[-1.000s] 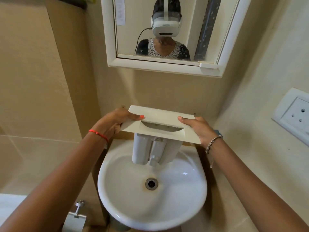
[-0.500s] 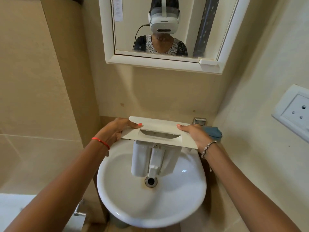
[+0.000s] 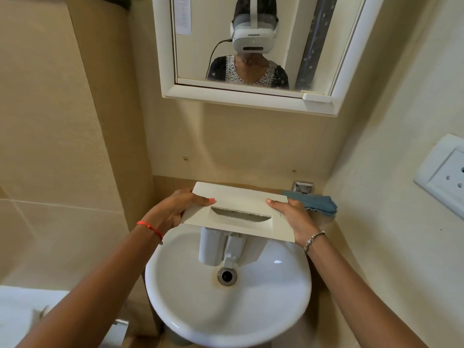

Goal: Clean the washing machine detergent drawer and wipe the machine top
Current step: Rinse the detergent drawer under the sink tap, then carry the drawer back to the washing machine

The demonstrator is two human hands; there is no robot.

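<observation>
White plastic is seen over the sink (image 3: 175, 310): the drawer (image 3: 241, 217) is held by its front panel, its compartments hanging down into the basin just above the drain (image 3: 227, 276). The panel's left end is clasped by the left hand (image 3: 173, 212), thumb laid on top, and the right end is grasped likewise by the right hand (image 3: 296, 219). A blue cloth (image 3: 319, 203) is draped at the sink's back right, beside a chrome tap (image 3: 302, 187). A mirror (image 3: 251, 46) is mounted above.

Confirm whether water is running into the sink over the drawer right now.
No: both hands hold the detergent drawer over the sink, which looks dry, with no stream visible.
</observation>
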